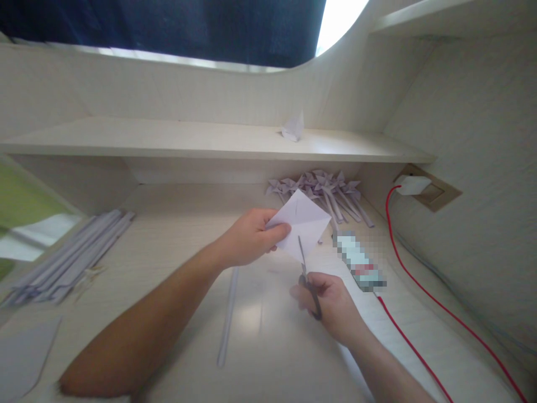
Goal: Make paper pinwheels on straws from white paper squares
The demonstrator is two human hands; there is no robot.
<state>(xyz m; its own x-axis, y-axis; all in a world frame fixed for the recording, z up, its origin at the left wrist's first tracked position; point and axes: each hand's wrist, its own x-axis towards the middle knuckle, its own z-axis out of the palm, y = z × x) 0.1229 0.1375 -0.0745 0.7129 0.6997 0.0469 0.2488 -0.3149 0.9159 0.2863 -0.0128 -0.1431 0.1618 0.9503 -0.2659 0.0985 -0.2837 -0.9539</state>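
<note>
A square sheet of white paper, creased along its diagonals, is pinched at its left corner by my left hand, thumb on top. One cut or crease line shows near its upper corner. My right hand grips a pair of scissors with dark handles. Their blades lie at the paper's lower corner, pointing toward its middle. A rolled paper stick rests on the desk below my left wrist.
Several paper pinwheels on sticks lie under the shelf, which bears a folded paper piece. Paper sticks are stacked at left, near white sheets. A phone and red cable lie at right, below a plugged charger.
</note>
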